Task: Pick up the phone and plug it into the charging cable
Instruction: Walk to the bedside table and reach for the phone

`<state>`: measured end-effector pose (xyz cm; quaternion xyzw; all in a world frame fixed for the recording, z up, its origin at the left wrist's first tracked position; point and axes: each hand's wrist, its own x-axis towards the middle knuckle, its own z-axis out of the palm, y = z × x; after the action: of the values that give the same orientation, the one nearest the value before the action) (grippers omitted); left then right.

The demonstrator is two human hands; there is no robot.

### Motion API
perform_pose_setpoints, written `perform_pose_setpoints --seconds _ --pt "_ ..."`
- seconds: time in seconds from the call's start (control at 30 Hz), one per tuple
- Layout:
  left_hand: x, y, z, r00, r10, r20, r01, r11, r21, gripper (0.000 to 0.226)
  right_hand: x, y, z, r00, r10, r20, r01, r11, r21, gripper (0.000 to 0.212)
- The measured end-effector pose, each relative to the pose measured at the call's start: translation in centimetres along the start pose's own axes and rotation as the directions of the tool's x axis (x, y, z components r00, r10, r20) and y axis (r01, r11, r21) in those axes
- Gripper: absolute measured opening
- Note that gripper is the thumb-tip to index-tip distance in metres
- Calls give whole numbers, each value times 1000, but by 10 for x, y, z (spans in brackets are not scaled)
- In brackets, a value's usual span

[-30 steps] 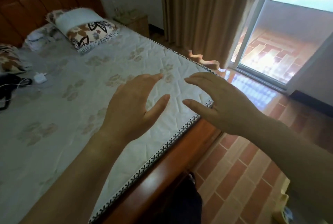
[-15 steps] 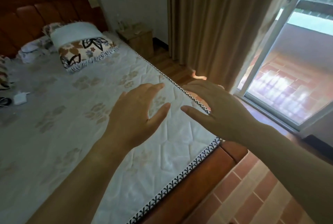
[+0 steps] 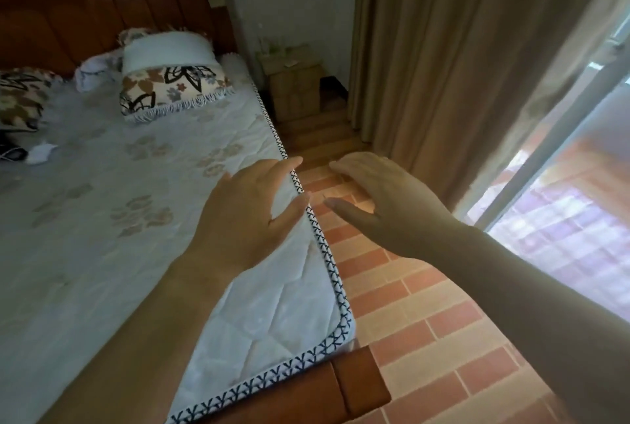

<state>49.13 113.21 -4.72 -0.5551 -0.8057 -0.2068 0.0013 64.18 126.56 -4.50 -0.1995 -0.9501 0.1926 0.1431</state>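
A bed (image 3: 102, 219) with a brown padded headboard (image 3: 102, 14) fills the left — patterned pillows (image 3: 174, 86) at its head. Brick-patterned floor (image 3: 426, 321), wooden nightstand (image 3: 293, 82), tan curtain (image 3: 443, 48), bright sliding window (image 3: 562, 202) right.

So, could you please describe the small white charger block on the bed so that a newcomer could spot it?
Start at the red-brown padded headboard, then follow the pale quilted mattress to its far left edge. The small white charger block lies there below a floral pillow, the only plain hard object, with a thin white cable beside it.
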Motion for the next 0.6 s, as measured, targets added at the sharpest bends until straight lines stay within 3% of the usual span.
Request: perform_pose_setpoints --seconds 0.3,0.6 --pt "113 102 73 998 -42 -37 41 999 -35 56 12 165 -70 1000 5 5 -5 1000 2 60" --pt "266 133 150 998 -39 -41 34 993 -111 54 92 308 -105 1000 20 -24 -21 1000 -23 56"
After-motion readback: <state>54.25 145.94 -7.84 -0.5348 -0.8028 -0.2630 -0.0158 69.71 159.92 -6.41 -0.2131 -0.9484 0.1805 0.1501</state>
